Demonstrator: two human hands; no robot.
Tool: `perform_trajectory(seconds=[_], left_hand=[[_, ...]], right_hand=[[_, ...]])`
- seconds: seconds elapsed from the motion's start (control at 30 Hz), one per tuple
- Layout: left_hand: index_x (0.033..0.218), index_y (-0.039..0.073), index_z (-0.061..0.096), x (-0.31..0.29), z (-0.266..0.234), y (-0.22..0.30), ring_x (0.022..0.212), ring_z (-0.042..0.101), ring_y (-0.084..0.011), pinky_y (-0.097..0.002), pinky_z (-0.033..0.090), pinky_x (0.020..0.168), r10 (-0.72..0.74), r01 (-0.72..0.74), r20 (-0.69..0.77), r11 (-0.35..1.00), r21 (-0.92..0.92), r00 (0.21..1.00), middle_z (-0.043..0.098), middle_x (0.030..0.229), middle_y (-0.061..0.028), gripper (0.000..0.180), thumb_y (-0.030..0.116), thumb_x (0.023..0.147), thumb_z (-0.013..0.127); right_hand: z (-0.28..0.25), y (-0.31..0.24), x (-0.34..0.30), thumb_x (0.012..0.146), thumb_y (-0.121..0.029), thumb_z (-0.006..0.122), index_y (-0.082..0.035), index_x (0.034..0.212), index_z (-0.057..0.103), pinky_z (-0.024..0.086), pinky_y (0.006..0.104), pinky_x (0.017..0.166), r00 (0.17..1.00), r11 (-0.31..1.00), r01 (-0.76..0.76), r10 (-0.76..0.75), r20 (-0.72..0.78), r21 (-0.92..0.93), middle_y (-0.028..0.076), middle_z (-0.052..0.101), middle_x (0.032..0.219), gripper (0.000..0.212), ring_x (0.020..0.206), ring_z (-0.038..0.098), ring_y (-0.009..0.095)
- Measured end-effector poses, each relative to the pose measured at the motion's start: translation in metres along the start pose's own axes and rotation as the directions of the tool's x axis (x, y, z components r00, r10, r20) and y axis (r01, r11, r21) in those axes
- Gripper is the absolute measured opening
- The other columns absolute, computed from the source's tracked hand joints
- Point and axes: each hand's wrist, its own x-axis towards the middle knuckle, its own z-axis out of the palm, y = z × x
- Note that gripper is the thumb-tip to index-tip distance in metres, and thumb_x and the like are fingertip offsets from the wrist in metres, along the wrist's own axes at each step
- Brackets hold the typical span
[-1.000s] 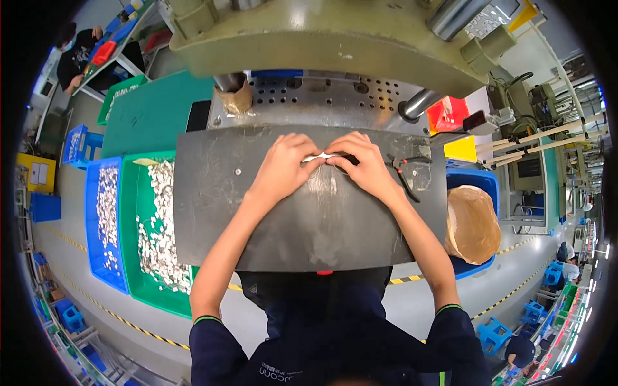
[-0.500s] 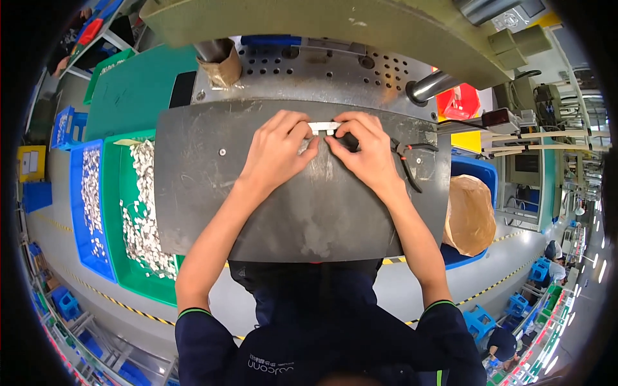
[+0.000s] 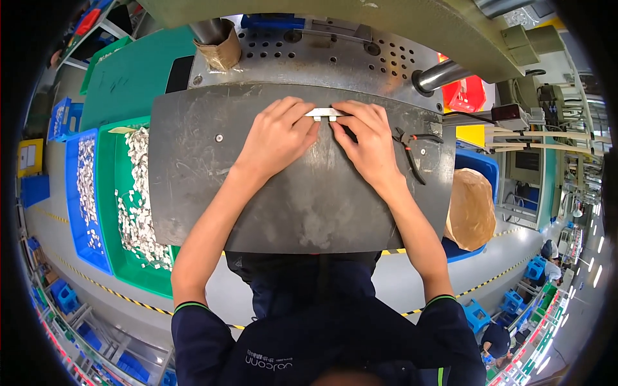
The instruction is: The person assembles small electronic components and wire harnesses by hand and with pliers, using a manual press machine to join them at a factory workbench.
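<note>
A short, silvery-white strip (image 3: 325, 112) lies level between my two hands over the dark grey work plate (image 3: 309, 212). Two small pale blocks show along its near side. My left hand (image 3: 277, 138) is closed, with its fingertips pinching the strip's left end. At the other end, the bent fingers of my right hand (image 3: 367, 141) are closed on the strip, hiding that end. To the right of my right hand rests a pair of pliers (image 3: 412, 154) with dark and red handles.
Left of the plate stand a green bin (image 3: 122, 257) and a blue bin (image 3: 71, 206), both with many small white parts. A blue bin with a brown paper liner (image 3: 470, 209) is at the right. Beyond the plate are a perforated metal press bed (image 3: 328, 67) and a steel post (image 3: 441, 78).
The whole view has shifted slightly, so the plate appears higher. Both hands still hold the strip, and my right thumb has shifted. Two pale blocks now show more plainly under the strip.
</note>
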Motion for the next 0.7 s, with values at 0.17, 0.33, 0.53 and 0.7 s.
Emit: perform_trajectory(seconds=[0.17,0.33,0.53,0.7], left_hand=[[0.089,0.001,0.073,-0.001,-0.001,-0.004,0.095,0.072,-0.0277,-0.0390,0.060,0.081,0.025,-0.025,0.006,0.999,-0.028,1.000,0.075,0.107,-0.0079,0.014,0.006,0.080,0.083],[0.087,0.002,0.075,0.003,-0.003,-0.006,0.094,0.073,-0.0268,-0.0388,0.060,0.081,-0.004,0.005,0.013,0.996,-0.087,1.000,0.076,0.105,-0.0076,0.013,0.006,0.079,0.085],[0.089,0.004,0.075,0.004,-0.008,-0.013,0.095,0.071,-0.0232,-0.0380,0.060,0.080,0.024,-0.020,0.041,0.995,-0.097,0.999,0.074,0.101,-0.0032,0.012,0.008,0.080,0.082],[0.086,0.001,0.074,0.006,-0.018,-0.016,0.100,0.071,-0.0252,-0.0393,0.060,0.083,0.021,-0.010,0.078,0.991,-0.134,0.997,0.075,0.110,-0.0049,0.010,0.005,0.080,0.082]], right_hand=[[-0.001,0.006,0.003,0.083,0.000,0.082,-0.001,0.096,0.073,0.051,0.0400,0.095,0.999,0.998,0.047,-0.047,0.001,0.044,0.008,0.076,0.118,0.016,0.110,0.070,0.027],[-0.003,0.014,0.004,0.083,-0.002,0.081,-0.001,0.094,0.073,0.052,0.0414,0.092,0.997,0.993,0.068,-0.070,0.014,0.092,0.005,0.074,0.117,0.013,0.106,0.069,0.028],[-0.012,0.017,0.005,0.085,-0.005,0.082,-0.001,0.093,0.075,0.058,0.0381,0.085,0.992,0.983,-0.064,0.044,0.117,0.172,0.004,0.072,0.116,0.012,0.104,0.070,0.026],[-0.018,0.019,0.005,0.082,0.001,0.083,0.003,0.092,0.076,0.060,0.0366,0.088,0.988,0.953,-0.116,0.083,0.127,0.281,0.009,0.067,0.116,0.012,0.103,0.073,0.024]])
